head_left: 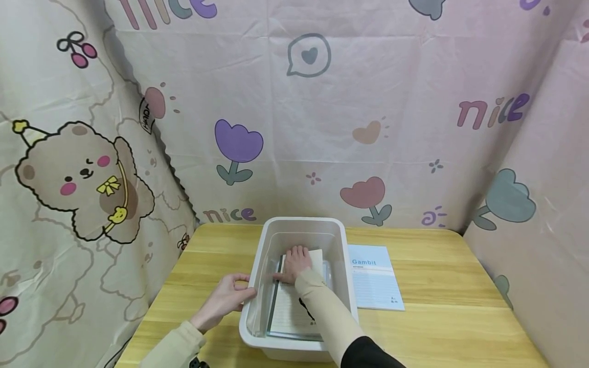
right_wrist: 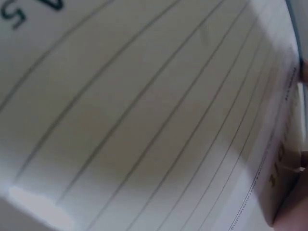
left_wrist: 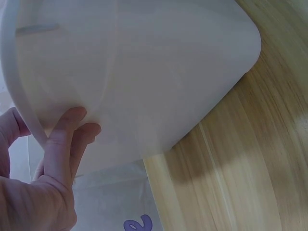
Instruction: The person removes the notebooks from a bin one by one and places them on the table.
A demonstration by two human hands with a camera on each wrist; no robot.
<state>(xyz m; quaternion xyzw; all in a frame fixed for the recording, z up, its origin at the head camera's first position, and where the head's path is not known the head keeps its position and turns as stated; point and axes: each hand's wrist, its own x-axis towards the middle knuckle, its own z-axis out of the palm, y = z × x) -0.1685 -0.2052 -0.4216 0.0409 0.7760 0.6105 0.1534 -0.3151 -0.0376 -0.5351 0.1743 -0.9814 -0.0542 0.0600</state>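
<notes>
A white plastic bin (head_left: 305, 221) stands on the table. My left hand (head_left: 225, 299) pinches its left rim, as the left wrist view also shows, with fingers (left_wrist: 67, 130) against the bin's wall. Inside the bin lies a lined, pale notebook (head_left: 290, 312), with a dark edge showing along its left side. My right hand (head_left: 295, 265) reaches in and rests on the notebook's far part, fingers pointing away and thumb spread left. Close up in the right wrist view, the ruled cover (right_wrist: 144, 110) fills the picture; fingers (right_wrist: 293, 207) show only at the right edge.
A light blue "Gambit" notebook (head_left: 377, 278) lies flat just right of the bin. The wooden table (head_left: 442, 306) ends at the back against a printed curtain (head_left: 313, 102). More printed cloth (head_left: 55, 214) hangs on the left.
</notes>
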